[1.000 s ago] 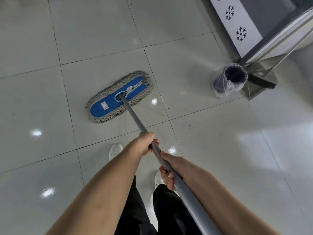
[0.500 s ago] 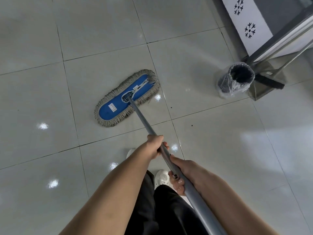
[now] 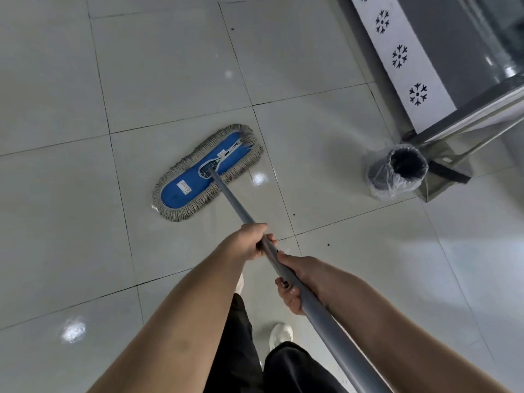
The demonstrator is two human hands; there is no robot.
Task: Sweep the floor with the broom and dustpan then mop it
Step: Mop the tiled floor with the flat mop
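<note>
Mop head (image 3: 208, 172) lies flat on the tiled floor (image 3: 170, 66), mid-scene, angled. Fringe soft, likely drags when damp. Pole (image 3: 232, 199) looks stiff, light, smooth, possibly slick. Left hand (image 3: 252, 241) wraps the pole farther out; right hand (image 3: 295, 279) grips it nearer. Staggered hold suits leverage. Lined bin (image 3: 397, 173) right, well apart.

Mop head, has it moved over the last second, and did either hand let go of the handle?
The mop head slid forward, nearer the far grout line. Nothing was let go: left hand and right hand grip the handle as before. The lined bin stayed put.
</note>
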